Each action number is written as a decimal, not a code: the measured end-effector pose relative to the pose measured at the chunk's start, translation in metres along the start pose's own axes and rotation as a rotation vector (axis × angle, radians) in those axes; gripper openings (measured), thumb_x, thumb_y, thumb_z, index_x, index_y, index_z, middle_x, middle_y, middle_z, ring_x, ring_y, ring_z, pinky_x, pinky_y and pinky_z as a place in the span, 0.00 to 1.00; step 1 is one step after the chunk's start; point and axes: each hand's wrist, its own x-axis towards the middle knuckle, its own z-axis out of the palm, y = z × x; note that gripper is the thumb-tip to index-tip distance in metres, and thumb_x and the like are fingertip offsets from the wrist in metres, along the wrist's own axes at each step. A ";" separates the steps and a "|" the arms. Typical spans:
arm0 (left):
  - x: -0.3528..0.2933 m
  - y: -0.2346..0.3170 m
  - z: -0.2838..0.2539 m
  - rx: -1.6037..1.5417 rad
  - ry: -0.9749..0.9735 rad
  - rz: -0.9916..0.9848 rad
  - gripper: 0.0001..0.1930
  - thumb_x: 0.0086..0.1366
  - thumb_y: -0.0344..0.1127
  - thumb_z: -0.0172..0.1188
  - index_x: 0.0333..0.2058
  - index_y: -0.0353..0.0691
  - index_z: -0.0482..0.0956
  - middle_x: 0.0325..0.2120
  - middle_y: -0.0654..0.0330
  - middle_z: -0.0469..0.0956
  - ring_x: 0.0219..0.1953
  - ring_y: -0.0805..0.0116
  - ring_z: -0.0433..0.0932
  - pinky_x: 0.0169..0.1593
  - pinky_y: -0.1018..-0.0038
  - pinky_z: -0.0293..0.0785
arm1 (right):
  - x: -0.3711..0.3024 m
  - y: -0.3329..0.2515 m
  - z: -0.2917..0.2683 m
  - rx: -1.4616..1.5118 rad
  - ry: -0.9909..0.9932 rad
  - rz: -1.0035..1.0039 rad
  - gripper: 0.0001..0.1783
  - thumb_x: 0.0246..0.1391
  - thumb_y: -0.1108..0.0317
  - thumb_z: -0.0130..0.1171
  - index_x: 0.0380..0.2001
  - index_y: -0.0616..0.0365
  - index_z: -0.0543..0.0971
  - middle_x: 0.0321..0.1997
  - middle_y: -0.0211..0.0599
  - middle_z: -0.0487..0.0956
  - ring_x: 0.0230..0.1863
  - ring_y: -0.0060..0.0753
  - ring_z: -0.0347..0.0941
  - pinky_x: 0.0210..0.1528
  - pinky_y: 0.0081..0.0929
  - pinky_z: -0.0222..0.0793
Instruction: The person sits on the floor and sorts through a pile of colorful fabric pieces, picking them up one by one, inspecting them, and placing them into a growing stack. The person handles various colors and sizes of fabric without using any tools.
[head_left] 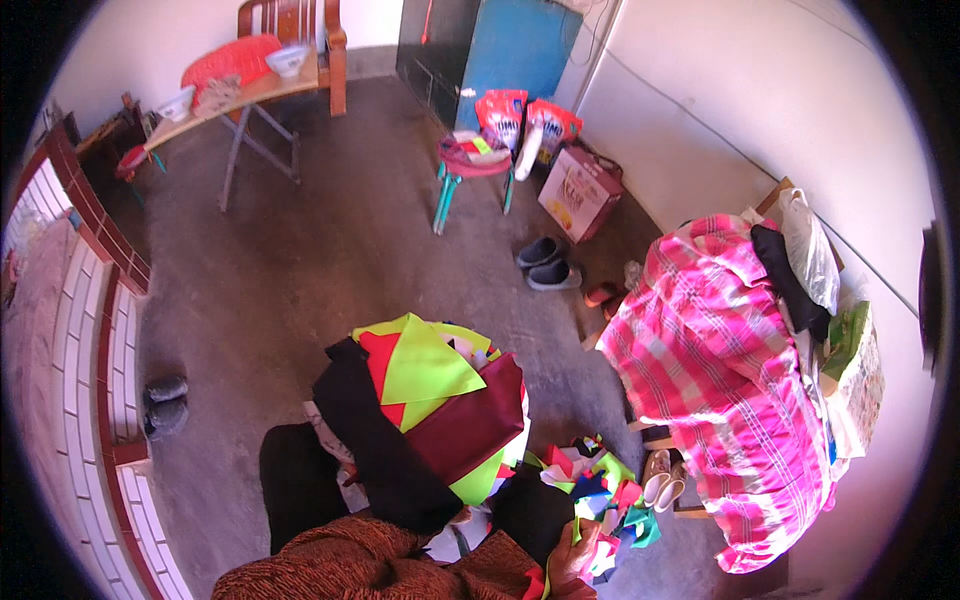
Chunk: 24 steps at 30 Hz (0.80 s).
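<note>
My right hand (572, 556) is low in the picture, at the near edge of a heap of small fabric scraps (605, 490) in red, white, green, blue and yellow-green. Its fingers look closed on a pale and red scrap, partly hidden by the cloth. In front of me rises a bigger pile of cloth: a black piece (385, 450), a maroon piece (468, 420) and a yellow-green piece (430, 362) over red. My left hand does not show; the brown sleeve (340, 555) and the cloth cover that area.
A bed-like surface under a pink plaid cloth (700, 350) stands at right. Pale shoes (664, 482) sit beside it. Farther off are dark clogs (548, 264), a carton (580, 192), a stool (473, 160) and a folding table (235, 100). Grey slippers (166, 402) lie at left.
</note>
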 end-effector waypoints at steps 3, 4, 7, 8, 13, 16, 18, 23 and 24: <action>0.004 0.000 -0.002 0.151 0.063 0.218 0.11 0.53 0.31 0.52 0.30 0.33 0.81 0.30 0.46 0.77 0.33 0.54 0.75 0.41 0.59 0.71 | -0.001 0.011 0.008 0.036 0.037 -0.086 0.05 0.54 0.74 0.52 0.33 0.62 0.69 0.32 0.45 0.67 0.33 0.46 0.66 0.37 0.37 0.62; 0.003 0.001 0.003 0.245 0.130 0.288 0.11 0.53 0.31 0.52 0.29 0.33 0.81 0.29 0.46 0.77 0.33 0.54 0.75 0.41 0.59 0.71 | 0.001 0.009 0.007 0.047 0.028 -0.115 0.05 0.54 0.74 0.52 0.33 0.62 0.69 0.32 0.45 0.67 0.34 0.47 0.66 0.37 0.37 0.62; -0.007 0.005 0.009 0.386 0.287 0.380 0.11 0.53 0.30 0.52 0.29 0.32 0.81 0.29 0.46 0.77 0.32 0.55 0.75 0.40 0.59 0.71 | 0.002 0.006 0.009 0.038 0.051 -0.139 0.07 0.50 0.74 0.56 0.34 0.63 0.71 0.31 0.46 0.69 0.34 0.49 0.67 0.37 0.39 0.63; -0.013 0.023 -0.006 -0.099 0.095 0.114 0.11 0.54 0.32 0.53 0.32 0.31 0.80 0.29 0.45 0.77 0.34 0.56 0.75 0.41 0.61 0.70 | 0.000 0.005 0.009 0.038 0.069 -0.138 0.08 0.49 0.75 0.58 0.34 0.63 0.72 0.30 0.47 0.70 0.33 0.50 0.67 0.37 0.39 0.64; -0.036 0.031 -0.014 -0.066 -0.361 0.440 0.12 0.54 0.35 0.55 0.33 0.31 0.75 0.29 0.43 0.76 0.31 0.48 0.72 0.38 0.58 0.67 | -0.013 0.014 0.004 0.072 0.089 -0.030 0.11 0.54 0.68 0.58 0.37 0.61 0.71 0.31 0.45 0.73 0.33 0.45 0.71 0.38 0.35 0.66; -0.069 0.049 -0.036 -0.351 -0.302 0.533 0.10 0.54 0.35 0.55 0.29 0.34 0.79 0.28 0.42 0.77 0.29 0.45 0.72 0.37 0.57 0.67 | -0.014 0.015 0.006 0.109 0.134 -0.029 0.13 0.53 0.67 0.59 0.37 0.62 0.70 0.30 0.45 0.73 0.31 0.42 0.71 0.38 0.33 0.67; -0.061 0.028 0.000 -0.396 -0.287 0.572 0.12 0.55 0.38 0.55 0.28 0.33 0.79 0.29 0.42 0.77 0.30 0.45 0.74 0.36 0.56 0.68 | -0.013 0.018 0.007 0.205 0.111 0.062 0.14 0.51 0.67 0.61 0.37 0.62 0.71 0.30 0.40 0.73 0.31 0.34 0.69 0.38 0.30 0.67; -0.064 0.060 -0.048 -0.221 -0.550 0.447 0.22 0.61 0.45 0.55 0.47 0.33 0.73 0.45 0.45 0.75 0.45 0.52 0.76 0.47 0.62 0.69 | -0.017 0.020 0.007 0.417 0.147 0.137 0.15 0.51 0.70 0.62 0.39 0.63 0.71 0.33 0.36 0.73 0.35 0.29 0.67 0.40 0.28 0.66; -0.069 0.075 -0.069 -0.237 -0.507 0.404 0.23 0.61 0.46 0.55 0.48 0.34 0.73 0.45 0.45 0.76 0.45 0.52 0.76 0.47 0.62 0.69 | -0.020 0.026 0.007 0.442 0.178 0.161 0.15 0.50 0.70 0.62 0.39 0.63 0.71 0.33 0.35 0.73 0.35 0.28 0.67 0.40 0.28 0.66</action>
